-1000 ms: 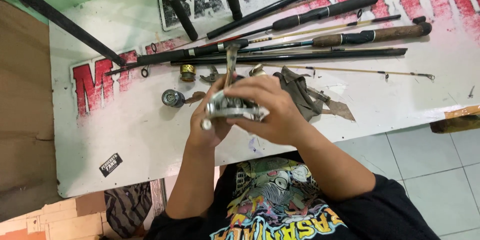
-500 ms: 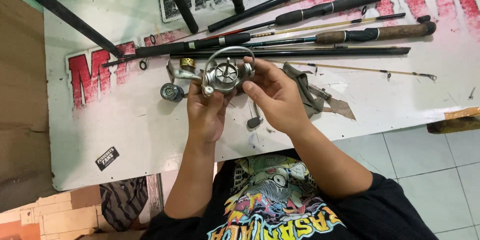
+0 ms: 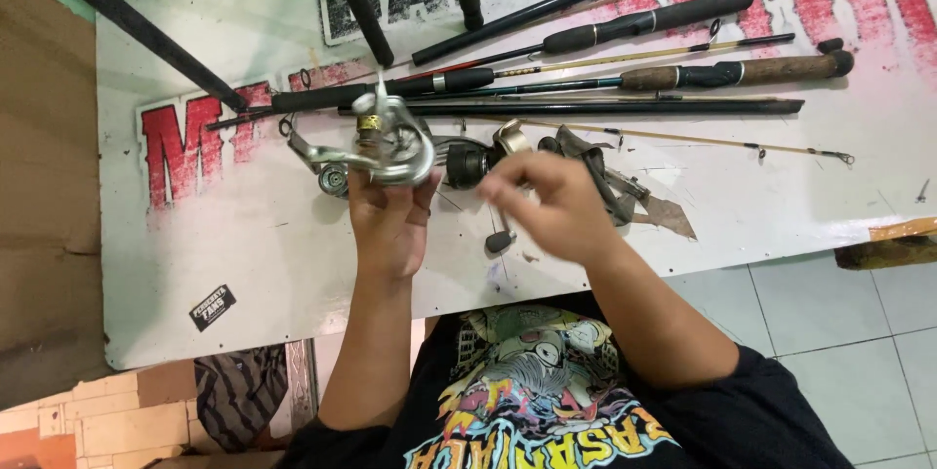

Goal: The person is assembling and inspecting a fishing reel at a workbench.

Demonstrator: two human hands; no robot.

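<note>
— Where is the reel, and who has it?

— The left hand holds the silver spinning reel up over the counter. Its fingers are wrapped round the lower edge of the reel body, thumb and fingertips pressed against the metal. The reel's foot and stem stick out to the left, so its long axis runs roughly left to right, with the round rotor toward the rods.

— And the right hand?

— The right hand hovers just beside the reel, on its right, not touching it. It is blurred; the fingers look loosely curled with the fingertips drawn together, but I cannot tell whether they pinch some small part. So the reel lies to the left of those fingers, close by, and the left hand is plainly the nearer one.

— What lies under them?

— A white painted board with big red and black lettering serves as the counter. Several fishing rods lie across its far side, most running left to right. A dark reel spool sits between the hands, a small black knob below the right hand, and a dark rag just behind it.

— And the room?

— Pale floor tiles on the right, brown cardboard on the left.
</note>
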